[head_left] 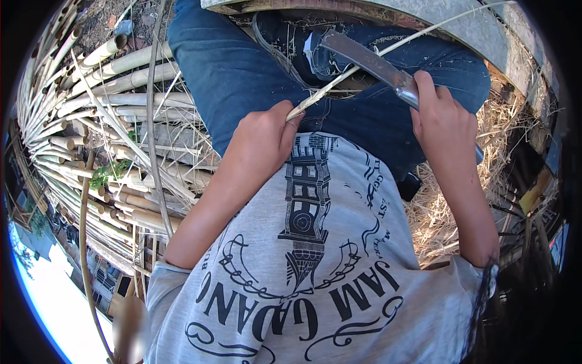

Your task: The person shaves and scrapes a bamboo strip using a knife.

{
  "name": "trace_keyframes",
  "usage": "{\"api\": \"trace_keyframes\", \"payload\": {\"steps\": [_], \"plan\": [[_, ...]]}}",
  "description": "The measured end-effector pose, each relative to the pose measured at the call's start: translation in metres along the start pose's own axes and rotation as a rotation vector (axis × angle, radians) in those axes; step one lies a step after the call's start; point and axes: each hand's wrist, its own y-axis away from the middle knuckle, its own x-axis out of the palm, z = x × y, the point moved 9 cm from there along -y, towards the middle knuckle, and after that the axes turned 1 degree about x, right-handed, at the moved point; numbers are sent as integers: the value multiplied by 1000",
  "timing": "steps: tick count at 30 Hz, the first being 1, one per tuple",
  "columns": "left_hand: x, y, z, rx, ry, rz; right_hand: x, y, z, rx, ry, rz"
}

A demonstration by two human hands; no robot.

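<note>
My left hand (262,134) is closed around the near end of a thin, pale bamboo strip (426,29). The strip slants up across my lap and bends away to the far right. In my closed right hand (447,118) is the handle of a long, flat-bladed knife (367,59), its blade worn and brownish. That blade points to the far left and crosses the strip's line near its middle; whether it touches the strip, I cannot tell. Small shavings lie on my blue jeans (209,67), my legs being folded under the strip.
Many bamboo poles (136,79) are stacked on the left, with loose split strips among them. Pale shavings (439,212) heap up on the right. A grey slab (485,33) with a curved-looking edge borders the far right. A small green plant (109,173) pokes between the poles.
</note>
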Motion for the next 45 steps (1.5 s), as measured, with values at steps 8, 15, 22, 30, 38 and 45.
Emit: {"api": "trace_keyframes", "payload": {"steps": [8,15,22,30,38,45], "plan": [[-6,7,6,-90,53,37,1,10,-18,32,48,73],[-4,1,7,-137,76,67,4,1,-12,20,-81,55],[-2,-2,8,-99,42,24,16,-12,26,-148,-203,-79],[-1,2,11,-110,59,-7,9,-8,-21,-159,29,-139],[2,3,9,-50,87,7,5,4,-27,-100,69,-113],[1,3,18,-165,91,21,2,-5,-3,-116,-204,-124]]}}
